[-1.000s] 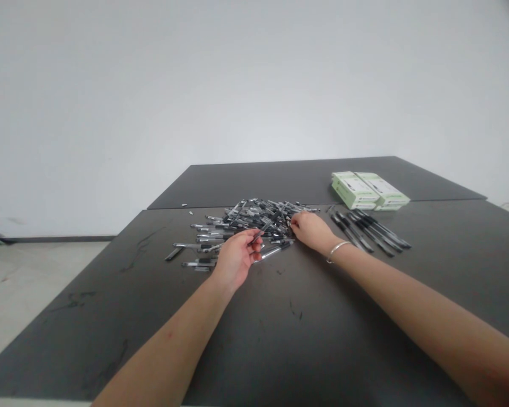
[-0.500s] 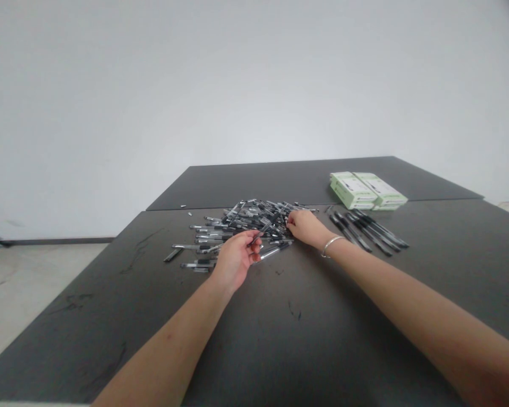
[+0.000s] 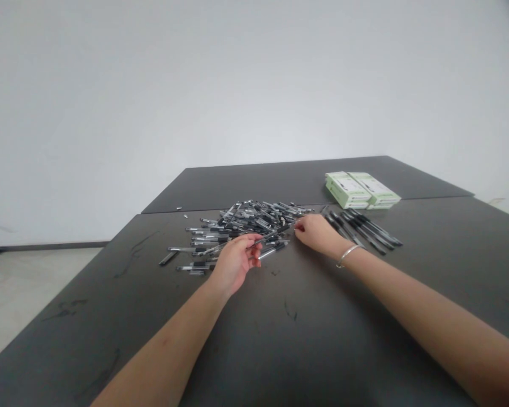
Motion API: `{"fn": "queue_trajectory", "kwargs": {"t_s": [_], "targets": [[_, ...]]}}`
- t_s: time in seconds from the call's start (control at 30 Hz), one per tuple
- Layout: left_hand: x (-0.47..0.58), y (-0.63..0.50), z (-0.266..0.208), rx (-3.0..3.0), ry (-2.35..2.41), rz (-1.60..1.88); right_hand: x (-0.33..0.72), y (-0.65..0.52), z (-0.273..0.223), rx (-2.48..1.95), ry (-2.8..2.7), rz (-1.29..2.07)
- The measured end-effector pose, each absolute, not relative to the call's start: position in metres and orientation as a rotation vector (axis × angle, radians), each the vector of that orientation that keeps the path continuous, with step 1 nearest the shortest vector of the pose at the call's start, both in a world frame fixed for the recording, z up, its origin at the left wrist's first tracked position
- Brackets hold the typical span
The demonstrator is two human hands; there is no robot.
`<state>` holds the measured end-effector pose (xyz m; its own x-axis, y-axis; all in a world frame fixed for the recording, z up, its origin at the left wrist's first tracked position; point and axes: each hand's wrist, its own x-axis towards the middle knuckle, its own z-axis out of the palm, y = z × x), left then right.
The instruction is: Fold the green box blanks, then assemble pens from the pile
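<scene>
My left hand (image 3: 237, 260) pinches a pen (image 3: 275, 233) between thumb and fingers, its far end slanting up to the right. Close to that end, the fingers of my right hand (image 3: 316, 232) are pressed together. Whatever they hold, if anything, is too small to make out, and I cannot tell whether they touch the pen. Behind both hands lies a heap of pens (image 3: 258, 213), clear-barrelled with black parts. Several more pens (image 3: 207, 230) lie roughly side by side at the heap's left. To the right of my right hand is a row of pens (image 3: 367, 229).
Green and white boxes (image 3: 360, 189) are stacked at the back right of the dark table (image 3: 254, 339). A seam crosses the tabletop behind the heap. Small light bits (image 3: 185, 216) lie at the back left. A pale wall (image 3: 254, 85) stands behind.
My right hand has drawn slightly right and towards me, off the heap's edge. The pen in my left hand now points flatter, towards my right fingertips. The view has shifted slightly.
</scene>
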<state>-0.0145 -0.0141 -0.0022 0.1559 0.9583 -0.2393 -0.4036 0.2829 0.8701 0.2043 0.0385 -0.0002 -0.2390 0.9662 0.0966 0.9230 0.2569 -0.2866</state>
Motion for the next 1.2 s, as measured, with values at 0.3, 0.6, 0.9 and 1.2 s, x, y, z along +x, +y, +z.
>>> {"fn": "queue_trajectory", "kwargs": {"t_s": [0.3,0.6,0.9,1.2], "targets": [[-0.013,-0.016,-0.003,0.814,0.937,1.100,0.226,0.010,0.001,-1.190,-1.492,1.145],[-0.014,-0.015,-0.004,0.835,0.926,1.084,0.220,-0.003,0.009,-0.878,-1.311,1.351],[-0.014,-0.015,-0.004,0.842,0.928,1.086,0.225,-0.005,0.017,-0.875,-1.357,1.299],[-0.013,-0.015,-0.003,0.847,0.936,1.093,0.222,-0.007,0.020,-0.926,-1.449,1.172]]}}
